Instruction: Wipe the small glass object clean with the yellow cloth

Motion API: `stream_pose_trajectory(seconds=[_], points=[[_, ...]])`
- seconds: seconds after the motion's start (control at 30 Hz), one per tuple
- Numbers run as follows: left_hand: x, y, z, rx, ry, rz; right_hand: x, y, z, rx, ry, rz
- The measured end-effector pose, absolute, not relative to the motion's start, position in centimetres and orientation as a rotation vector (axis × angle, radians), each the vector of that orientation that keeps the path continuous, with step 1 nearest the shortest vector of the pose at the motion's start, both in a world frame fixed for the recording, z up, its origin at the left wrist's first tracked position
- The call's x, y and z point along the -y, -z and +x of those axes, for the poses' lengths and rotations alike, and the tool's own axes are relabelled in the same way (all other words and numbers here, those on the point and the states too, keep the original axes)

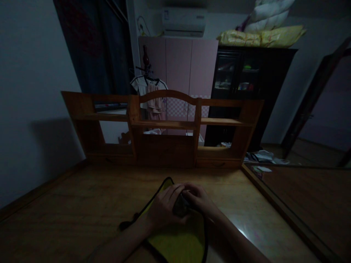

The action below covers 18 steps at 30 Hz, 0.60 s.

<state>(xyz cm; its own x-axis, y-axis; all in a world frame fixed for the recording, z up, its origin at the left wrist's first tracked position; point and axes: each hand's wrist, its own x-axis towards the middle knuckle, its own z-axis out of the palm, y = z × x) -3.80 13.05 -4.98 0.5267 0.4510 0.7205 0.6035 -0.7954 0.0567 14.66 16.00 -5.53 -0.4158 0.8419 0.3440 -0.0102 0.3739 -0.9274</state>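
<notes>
A yellow-green cloth piece (175, 239) with black edging lies on the wooden tabletop, a dark strap end sticking out at its left. Above it, my left hand (164, 204) curls round a small dark object (180, 206), thumb below and fingers over the top. From the other side my right hand (199, 199) pinches the upper end of that object with bent fingers. Both hands meet there, and the fingertips partly cover it. In the dim light I cannot make out what kind of thing it is.
A wooden shelf unit (164, 124) with cubbies and drawers rises at the table's far edge. A wall (35, 109) borders the left side, and a raised wooden rim (274, 199) runs along the right. Wardrobes (178, 65) stand farther back.
</notes>
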Motion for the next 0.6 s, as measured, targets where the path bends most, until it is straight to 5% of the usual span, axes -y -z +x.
stream_pose_trajectory(seconds=[0.3, 0.6], points=[[-12.9, 4.7, -3.9, 0.933, 1.151, -2.532, -15.4, 5.2, 14.3, 1.721, -1.188, -0.803], [-12.8, 5.0, -4.2, 0.904, 1.076, -2.545, -15.4, 6.0, 14.4, 1.475, -1.609, -0.673]])
